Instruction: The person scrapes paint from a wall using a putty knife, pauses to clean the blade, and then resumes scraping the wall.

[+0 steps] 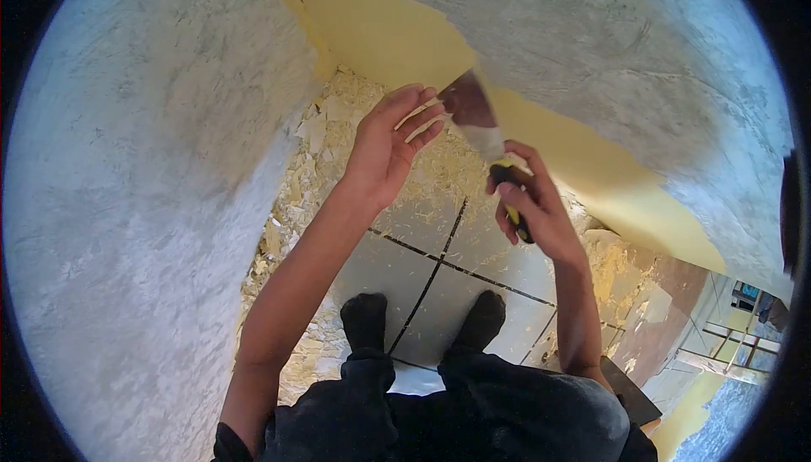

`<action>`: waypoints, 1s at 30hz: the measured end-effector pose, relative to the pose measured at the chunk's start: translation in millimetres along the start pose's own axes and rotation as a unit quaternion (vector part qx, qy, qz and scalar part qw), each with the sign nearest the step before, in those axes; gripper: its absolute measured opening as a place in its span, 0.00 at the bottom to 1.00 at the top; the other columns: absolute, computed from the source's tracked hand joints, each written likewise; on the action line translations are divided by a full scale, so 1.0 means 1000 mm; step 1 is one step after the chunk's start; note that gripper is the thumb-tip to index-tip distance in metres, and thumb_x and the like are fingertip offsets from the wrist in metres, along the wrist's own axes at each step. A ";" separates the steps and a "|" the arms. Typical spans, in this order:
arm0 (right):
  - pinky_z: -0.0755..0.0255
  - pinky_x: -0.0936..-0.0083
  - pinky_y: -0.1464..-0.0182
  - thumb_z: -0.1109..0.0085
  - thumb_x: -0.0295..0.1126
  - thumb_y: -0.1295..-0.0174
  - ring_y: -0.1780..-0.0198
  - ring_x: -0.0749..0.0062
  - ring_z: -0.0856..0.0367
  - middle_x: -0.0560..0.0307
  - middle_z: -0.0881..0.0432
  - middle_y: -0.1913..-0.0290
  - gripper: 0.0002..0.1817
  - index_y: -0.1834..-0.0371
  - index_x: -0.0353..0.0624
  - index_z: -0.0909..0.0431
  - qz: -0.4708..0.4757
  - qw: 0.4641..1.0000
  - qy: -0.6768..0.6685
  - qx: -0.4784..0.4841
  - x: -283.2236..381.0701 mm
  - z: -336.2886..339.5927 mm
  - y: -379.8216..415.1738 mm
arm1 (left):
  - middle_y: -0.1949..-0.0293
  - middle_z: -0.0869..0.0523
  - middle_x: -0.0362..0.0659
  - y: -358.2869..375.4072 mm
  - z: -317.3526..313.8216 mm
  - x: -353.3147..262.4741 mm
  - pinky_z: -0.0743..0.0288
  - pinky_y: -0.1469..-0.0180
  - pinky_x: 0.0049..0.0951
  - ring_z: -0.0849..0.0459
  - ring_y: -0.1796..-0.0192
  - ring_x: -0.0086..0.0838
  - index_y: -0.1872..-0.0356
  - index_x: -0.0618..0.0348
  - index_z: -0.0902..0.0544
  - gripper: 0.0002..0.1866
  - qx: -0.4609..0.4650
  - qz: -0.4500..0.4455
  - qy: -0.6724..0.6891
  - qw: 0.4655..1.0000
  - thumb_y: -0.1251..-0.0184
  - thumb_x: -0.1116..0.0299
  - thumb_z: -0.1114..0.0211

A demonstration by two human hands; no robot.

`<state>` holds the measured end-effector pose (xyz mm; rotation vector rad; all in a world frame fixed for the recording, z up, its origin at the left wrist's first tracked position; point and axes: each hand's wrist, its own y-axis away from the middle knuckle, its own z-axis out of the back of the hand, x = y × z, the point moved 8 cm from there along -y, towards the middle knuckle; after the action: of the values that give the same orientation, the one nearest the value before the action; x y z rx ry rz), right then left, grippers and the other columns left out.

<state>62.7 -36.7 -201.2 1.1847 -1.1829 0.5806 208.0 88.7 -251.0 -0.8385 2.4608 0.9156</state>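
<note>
My right hand is wrapped around the black and yellow handle of a scraper. Its wide, flat metal blade points up and to the left, in front of the yellow paint low on the wall. My left hand is open, palm turned toward the blade, with its fingers stretched out and the fingertips right at the blade's left corner. Beneath both hands, pale yellow paint flakes lie thick along the foot of the wall.
Bare grey wall rises on the left and meets another grey wall in a corner ahead. My feet in dark socks stand on grey floor tiles with dark joints. A wooden frame stands far right.
</note>
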 end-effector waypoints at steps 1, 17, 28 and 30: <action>0.38 0.84 0.82 0.51 0.32 0.29 0.79 0.84 0.32 0.60 0.25 0.67 0.24 0.31 0.44 0.39 -0.025 0.998 0.018 0.049 -0.003 -0.008 0.001 | 0.45 0.21 0.46 0.000 -0.005 -0.002 0.28 0.38 0.36 0.23 0.41 0.35 0.45 0.62 0.26 0.15 0.021 -0.024 -0.048 0.998 0.28 0.67 0.43; 0.41 0.87 0.83 0.53 0.39 0.26 0.83 0.89 0.37 0.67 0.30 0.74 0.25 0.27 0.50 0.37 -0.044 0.997 0.047 -0.033 -0.022 0.023 -0.007 | 0.26 0.45 0.60 0.016 -0.064 0.044 0.41 0.28 0.37 0.43 0.25 0.44 0.28 0.65 0.43 0.37 0.186 -0.233 -0.475 0.828 0.35 0.70 0.37; 0.44 0.88 0.84 0.53 0.38 0.26 0.84 0.90 0.40 0.70 0.32 0.77 0.24 0.28 0.55 0.36 -0.067 0.996 0.021 -0.049 -0.016 0.018 0.000 | 0.25 0.49 0.58 0.012 -0.065 0.045 0.45 0.27 0.36 0.47 0.24 0.41 0.27 0.67 0.48 0.39 0.208 -0.183 -0.495 0.824 0.34 0.70 0.37; 0.44 0.88 0.84 0.53 0.37 0.26 0.84 0.91 0.40 0.71 0.33 0.79 0.24 0.28 0.53 0.36 -0.067 0.995 0.019 -0.069 -0.014 0.017 0.006 | 0.26 0.49 0.63 0.014 -0.066 0.043 0.47 0.26 0.36 0.46 0.25 0.45 0.28 0.71 0.46 0.39 0.205 -0.186 -0.486 0.829 0.35 0.68 0.36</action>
<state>46.3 -47.4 -212.9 1.1202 -1.0842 0.4107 157.6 35.1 -220.1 -0.4724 1.4335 0.4445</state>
